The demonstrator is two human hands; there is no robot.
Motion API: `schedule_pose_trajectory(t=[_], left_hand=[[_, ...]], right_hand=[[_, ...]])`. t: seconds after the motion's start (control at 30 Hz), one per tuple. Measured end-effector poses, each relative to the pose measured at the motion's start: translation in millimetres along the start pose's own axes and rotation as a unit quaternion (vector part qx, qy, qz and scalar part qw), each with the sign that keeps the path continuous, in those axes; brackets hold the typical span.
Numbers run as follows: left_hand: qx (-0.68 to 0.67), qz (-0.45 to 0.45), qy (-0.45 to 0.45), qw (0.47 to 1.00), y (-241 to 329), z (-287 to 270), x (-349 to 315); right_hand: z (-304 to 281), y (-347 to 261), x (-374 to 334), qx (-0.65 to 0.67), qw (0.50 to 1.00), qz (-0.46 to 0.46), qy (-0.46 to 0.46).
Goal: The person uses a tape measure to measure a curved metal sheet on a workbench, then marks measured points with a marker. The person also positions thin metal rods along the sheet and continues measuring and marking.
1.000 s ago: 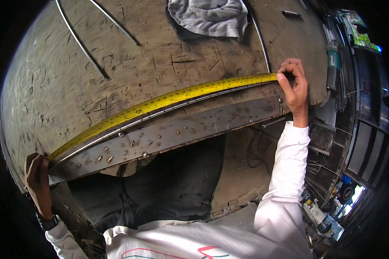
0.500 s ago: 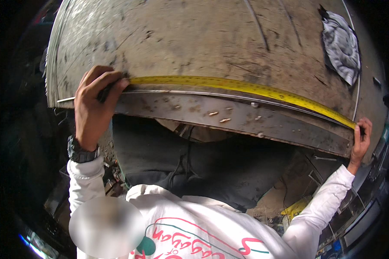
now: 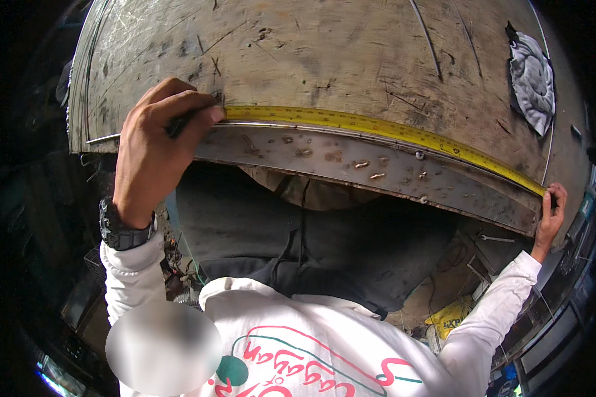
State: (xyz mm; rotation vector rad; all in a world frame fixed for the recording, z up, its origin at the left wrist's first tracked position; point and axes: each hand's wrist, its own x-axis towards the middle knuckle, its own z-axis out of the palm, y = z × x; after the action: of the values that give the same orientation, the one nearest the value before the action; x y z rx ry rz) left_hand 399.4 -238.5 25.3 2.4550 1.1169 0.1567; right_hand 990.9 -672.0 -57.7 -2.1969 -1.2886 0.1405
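A yellow tape measure blade (image 3: 377,130) stretches across the near side of the worktable, alongside a thin metal rod (image 3: 298,126). My left hand (image 3: 159,142) is closed at the blade's left end, around a dark case mostly hidden by the fingers. At the far right, my right hand (image 3: 551,215) pinches the other end of the blade at the table's edge. Below the rod lies a long flat metal strip (image 3: 324,159) along the near edge, with rusty spots and small weld-like beads on its surface.
The worn, scratched worktable (image 3: 298,66) spreads beyond the tape. A grey-and-black cloth (image 3: 533,83) lies at its right. Two thin rods, one a dark rod (image 3: 427,40), rest at the back. Below the right side are a wrench (image 3: 496,239) and a yellow bag (image 3: 449,317).
The view has shifted slightly, so the table, strip and cloth appear farther right. Both hands keep their hold on the tape, which stays stretched along the rod.
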Motion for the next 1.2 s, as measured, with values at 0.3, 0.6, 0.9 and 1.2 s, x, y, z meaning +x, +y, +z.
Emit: schedule_pose_trajectory(t=[0.3,0.6,0.9,1.2], left_hand=[[0.063,0.047,0.045,0.996,-1,5,-7],[0.063,0.06,0.075,0.993,-3,9,-11],[0.061,0.074,0.079,0.992,-5,9,-10],[0.074,0.084,0.055,0.992,-8,5,-11]], right_hand=[[0,7,-4,0.003,1.0,-0.002,0.011],[0,8,-4,0.013,1.0,0.005,0.014],[-1,10,-5,0.015,1.0,-0.002,0.014],[0,10,-6,0.037,0.999,0.017,0.018]])
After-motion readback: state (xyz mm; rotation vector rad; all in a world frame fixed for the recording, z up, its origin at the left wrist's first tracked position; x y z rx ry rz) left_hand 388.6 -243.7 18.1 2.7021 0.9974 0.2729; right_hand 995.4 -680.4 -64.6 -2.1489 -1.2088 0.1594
